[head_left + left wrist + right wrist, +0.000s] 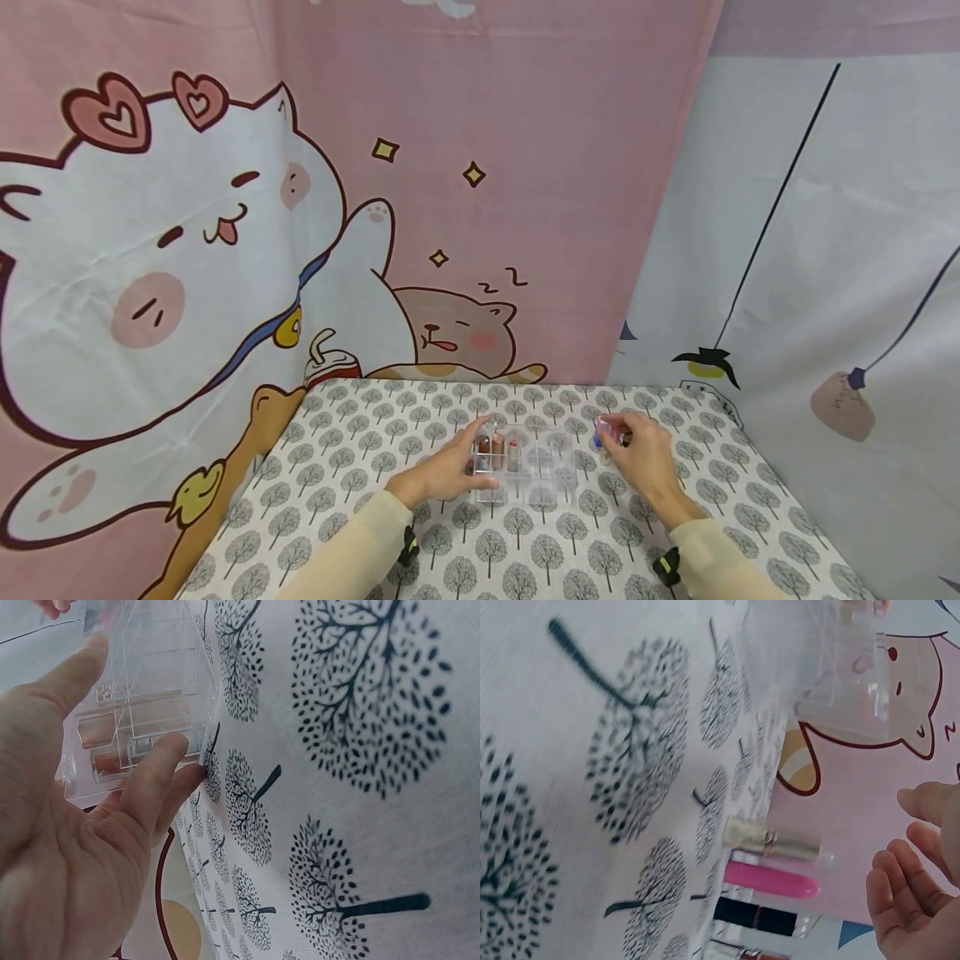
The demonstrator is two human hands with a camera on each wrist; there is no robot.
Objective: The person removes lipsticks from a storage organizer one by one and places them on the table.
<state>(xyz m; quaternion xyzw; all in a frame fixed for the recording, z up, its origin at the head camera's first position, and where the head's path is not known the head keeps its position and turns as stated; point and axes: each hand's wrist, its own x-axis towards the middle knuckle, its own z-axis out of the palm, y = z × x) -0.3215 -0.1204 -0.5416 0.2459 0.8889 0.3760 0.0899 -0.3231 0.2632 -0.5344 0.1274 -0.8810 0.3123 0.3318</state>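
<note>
A clear compartment organizer (542, 477) sits on the cloth in front of me. My left hand (442, 468) grips its left end, the thumb on the near side and the fingers on the far side. Several lipsticks (498, 450) stand in the compartments at that end. To the right of the organizer, my right hand (641, 454) hovers with loosely bent fingers over a row of upright lipsticks. In the right wrist view these are a gold one (776, 840), a pink one (772, 880), a black one (755, 916) and a partly cut-off one; the fingers are apart from them.
A white tablecloth (491, 546) printed with grey trees covers the table. Behind it hangs a pink curtain (555, 208) with cartoon animals, and a pale curtain (795, 250) hangs at the right. Black bands circle both wrists.
</note>
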